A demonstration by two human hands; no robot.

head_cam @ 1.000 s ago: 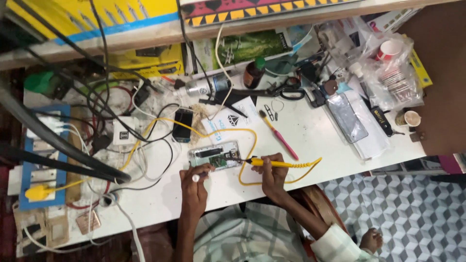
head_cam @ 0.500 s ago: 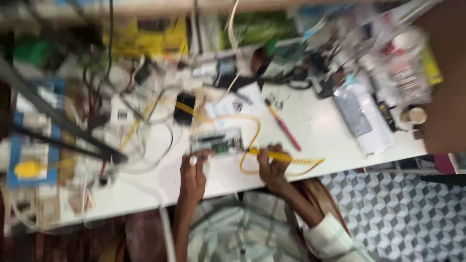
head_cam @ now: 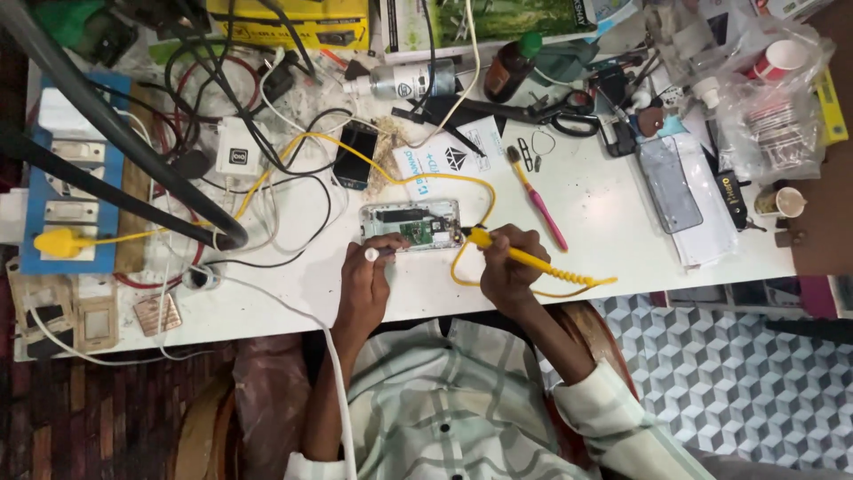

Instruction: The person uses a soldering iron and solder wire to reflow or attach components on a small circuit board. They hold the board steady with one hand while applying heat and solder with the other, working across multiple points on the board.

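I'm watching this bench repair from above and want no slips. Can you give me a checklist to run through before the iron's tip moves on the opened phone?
1. Grip on the yellow soldering iron: ok, the right hand is wrapped around its handle.
2. Tip position: ok, it points at the right end of the opened phone; actual contact cannot be told.
3. Left hand support: ok, it rests at the phone's lower edge and holds a thin white-tipped piece; what that is, cannot tell.
4. Iron's cord: not ok, it loops on the table close beside the phone.
5. Nearby clutter: not ok, the pink toothbrush and black cables lie near the work.
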